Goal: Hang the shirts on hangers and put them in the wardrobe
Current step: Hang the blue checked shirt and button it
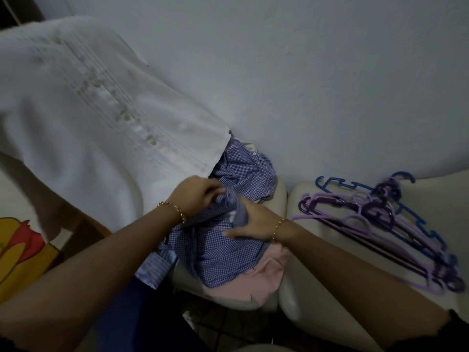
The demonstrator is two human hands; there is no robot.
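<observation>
A blue checked shirt (218, 247) lies crumpled on a cream sofa seat (299, 298), over a pink garment (264, 278). My left hand (200, 193) pinches a fold of the checked shirt near its top. My right hand (250, 222) grips the same shirt just to the right, thumb spread over the cloth. A large white shirt (83, 110) with pleats and buttons hangs across the left of the view, its top out of frame. A heap of purple and blue plastic hangers (380, 217) rests on the sofa seat to the right.
A pale wall (304, 85) stands right behind the sofa. A yellow and red printed fabric (20, 250) shows at the left edge. Dark wardrobe wood (15, 8) is visible in the top left corner. Dark floor lies below the sofa front.
</observation>
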